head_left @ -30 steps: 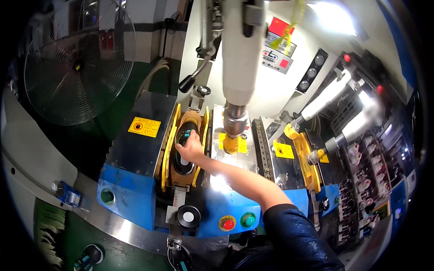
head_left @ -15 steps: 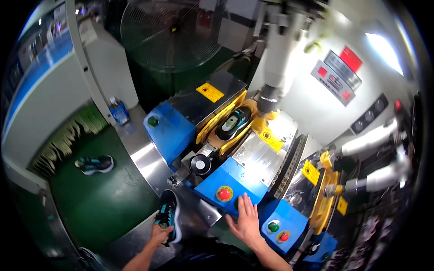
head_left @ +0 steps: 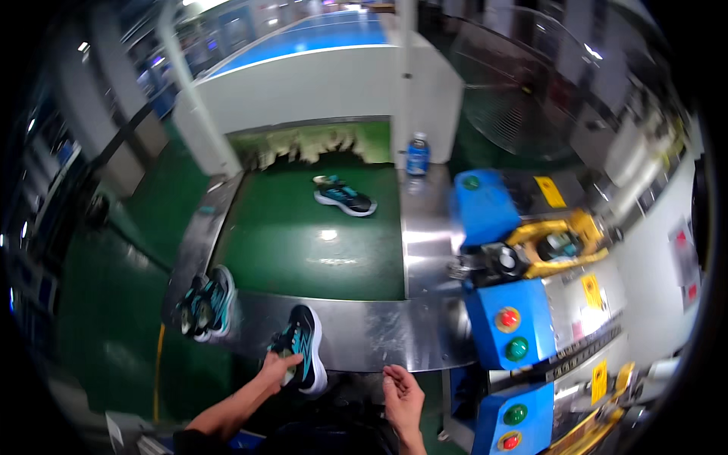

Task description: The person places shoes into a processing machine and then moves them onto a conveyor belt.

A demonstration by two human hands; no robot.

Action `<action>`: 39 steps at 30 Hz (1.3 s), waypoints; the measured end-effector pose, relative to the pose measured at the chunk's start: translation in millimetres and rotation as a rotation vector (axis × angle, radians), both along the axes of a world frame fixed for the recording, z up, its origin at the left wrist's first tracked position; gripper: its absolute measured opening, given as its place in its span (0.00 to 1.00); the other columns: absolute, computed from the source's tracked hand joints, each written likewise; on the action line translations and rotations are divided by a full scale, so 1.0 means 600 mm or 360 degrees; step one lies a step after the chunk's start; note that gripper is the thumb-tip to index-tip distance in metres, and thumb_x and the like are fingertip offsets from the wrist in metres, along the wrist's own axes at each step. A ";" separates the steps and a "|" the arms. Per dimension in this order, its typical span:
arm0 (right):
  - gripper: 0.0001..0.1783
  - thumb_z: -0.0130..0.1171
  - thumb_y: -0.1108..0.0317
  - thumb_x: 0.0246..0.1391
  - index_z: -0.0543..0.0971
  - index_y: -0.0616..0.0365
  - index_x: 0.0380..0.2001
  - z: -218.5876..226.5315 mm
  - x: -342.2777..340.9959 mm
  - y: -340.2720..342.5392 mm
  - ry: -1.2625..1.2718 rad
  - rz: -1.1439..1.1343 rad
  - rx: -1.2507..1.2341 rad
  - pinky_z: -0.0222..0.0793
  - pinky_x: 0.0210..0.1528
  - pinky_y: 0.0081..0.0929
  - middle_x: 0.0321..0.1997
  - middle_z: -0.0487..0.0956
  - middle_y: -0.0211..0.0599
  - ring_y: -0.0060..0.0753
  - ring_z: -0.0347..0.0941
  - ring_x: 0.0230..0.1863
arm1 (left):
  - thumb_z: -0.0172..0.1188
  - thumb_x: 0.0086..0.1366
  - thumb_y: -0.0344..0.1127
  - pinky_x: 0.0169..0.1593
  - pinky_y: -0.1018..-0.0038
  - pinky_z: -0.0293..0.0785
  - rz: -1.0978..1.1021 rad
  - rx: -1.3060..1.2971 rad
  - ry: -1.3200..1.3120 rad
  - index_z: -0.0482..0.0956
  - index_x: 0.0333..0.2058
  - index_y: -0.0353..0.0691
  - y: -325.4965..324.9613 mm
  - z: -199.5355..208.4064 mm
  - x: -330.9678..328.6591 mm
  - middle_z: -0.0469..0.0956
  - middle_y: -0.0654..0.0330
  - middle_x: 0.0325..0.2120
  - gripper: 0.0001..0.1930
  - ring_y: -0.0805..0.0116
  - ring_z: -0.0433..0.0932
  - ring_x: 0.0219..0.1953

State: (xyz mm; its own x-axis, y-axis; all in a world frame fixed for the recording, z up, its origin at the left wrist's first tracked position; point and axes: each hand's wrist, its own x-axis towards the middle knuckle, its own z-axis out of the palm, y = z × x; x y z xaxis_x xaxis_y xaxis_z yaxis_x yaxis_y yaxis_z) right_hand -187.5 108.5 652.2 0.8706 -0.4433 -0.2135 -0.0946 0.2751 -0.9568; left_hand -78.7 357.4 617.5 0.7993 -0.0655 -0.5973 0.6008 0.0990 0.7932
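Note:
My left hand [head_left: 280, 367] is closed on a black sneaker [head_left: 309, 349] with teal stripes and a white sole, gripping it at the ankle opening. Its toe points away from me, at the near steel edge of the table. To the right, my right hand [head_left: 403, 398] hovers near that edge, fingers loosely curled with a gap to the thumb and nothing visible in it. A pair of similar sneakers [head_left: 208, 305] rests on the steel ledge at the left. Farther off, a single matching sneaker [head_left: 345, 199] lies on the green conveyor belt [head_left: 303, 258].
Right of the belt stands a pressing machine with blue button housings [head_left: 509, 322] and yellow pads [head_left: 565, 227] around another shoe [head_left: 560, 244]. A water bottle [head_left: 418, 155] stands on the steel frame beside the ragged green curtain [head_left: 334, 144]. A large fan [head_left: 523, 91] is behind.
My view has turned left toward the conveyor. My right hand has come away from the blue button housing, its fingers now curled instead of stretched. The left hand still holds the sneaker.

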 end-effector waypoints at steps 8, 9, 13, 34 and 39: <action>0.22 0.56 0.78 0.51 0.67 0.65 0.51 0.006 0.122 0.116 -0.0155 0.0223 -0.0008 0.63 0.56 0.31 0.48 0.73 0.42 0.34 0.70 0.50 | 0.68 0.45 0.39 0.57 0.63 0.62 -0.0166 0.0737 -0.0409 0.47 0.61 0.31 0.063 -0.161 0.095 0.64 0.40 0.53 0.50 0.52 0.66 0.55; 0.31 0.59 0.78 0.47 0.63 0.65 0.56 0.003 0.152 0.152 -0.0162 0.0335 0.0082 0.57 0.63 0.37 0.55 0.70 0.46 0.40 0.66 0.57 | 0.68 0.45 0.39 0.58 0.62 0.61 -0.0134 0.0790 -0.0628 0.46 0.62 0.31 0.065 -0.188 0.088 0.63 0.38 0.54 0.50 0.50 0.65 0.57; 0.47 0.64 0.61 0.46 0.49 0.68 0.62 -0.056 0.300 0.453 0.0124 0.0966 -0.0648 0.43 0.68 0.38 0.66 0.52 0.56 0.49 0.46 0.68 | 0.66 0.47 0.36 0.63 0.59 0.51 0.0022 0.0700 -0.0955 0.46 0.61 0.29 0.067 -0.187 0.085 0.54 0.37 0.59 0.48 0.44 0.55 0.62; 0.38 0.69 0.59 0.43 0.64 0.62 0.55 0.008 0.349 0.383 0.0029 0.0135 0.0310 0.58 0.54 0.22 0.50 0.69 0.34 0.25 0.63 0.51 | 0.64 0.51 0.31 0.52 0.64 0.64 -0.1261 -0.0107 0.0150 0.56 0.58 0.33 0.261 -0.140 0.266 0.66 0.49 0.51 0.37 0.58 0.67 0.51; 0.32 0.64 0.66 0.49 0.65 0.61 0.55 0.077 0.089 0.378 -0.0422 -0.0759 0.0461 0.61 0.52 0.22 0.47 0.71 0.29 0.21 0.63 0.50 | 0.65 0.48 0.27 0.41 0.73 0.72 -0.1764 0.0030 -0.0272 0.68 0.47 0.34 0.199 -0.012 0.322 0.74 0.60 0.36 0.26 0.68 0.74 0.35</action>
